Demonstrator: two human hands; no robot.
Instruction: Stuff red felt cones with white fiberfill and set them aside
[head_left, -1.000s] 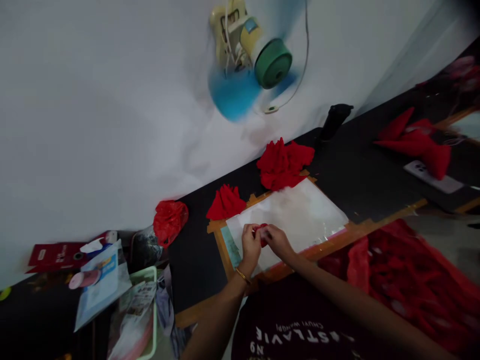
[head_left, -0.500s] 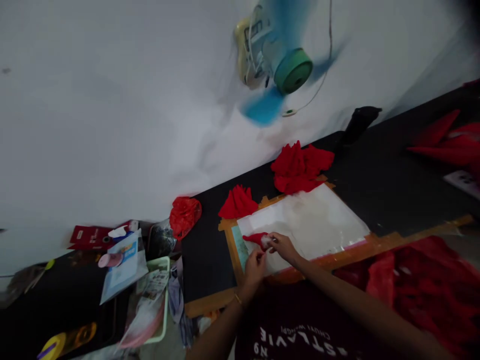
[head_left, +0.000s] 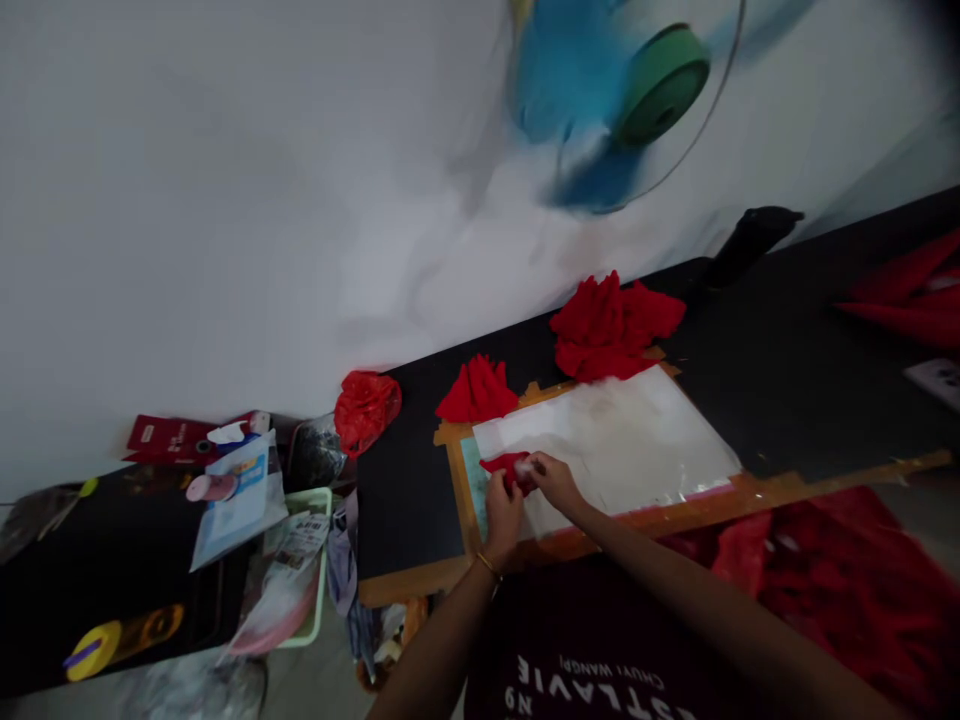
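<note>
A small red fabric piece [head_left: 501, 462] is held low over the left end of a white sheet [head_left: 630, 430] on the work surface. My left hand [head_left: 504, 508] is closed on its near side, thumb and fingers gripping the fabric. At its right end shows a whitish, fluffy-looking tuft [head_left: 523, 467]. My right hand [head_left: 555, 482] pinches at that tuft with the fingertips together. The fingers partly cover both the tuft and the fabric's edge.
Red fabric pieces lie behind the sheet in a smaller pile [head_left: 478, 390] and a larger pile [head_left: 611, 325]. A red plastic bag [head_left: 366, 410] sits left. Brown tape [head_left: 787, 488] edges the black table [head_left: 409, 500]. A fan [head_left: 664, 85] spins on the wall above.
My left hand has moved up and now grips the red fabric from its near side. My right hand stays at the whitish tuft. The whole view has shifted slightly.
</note>
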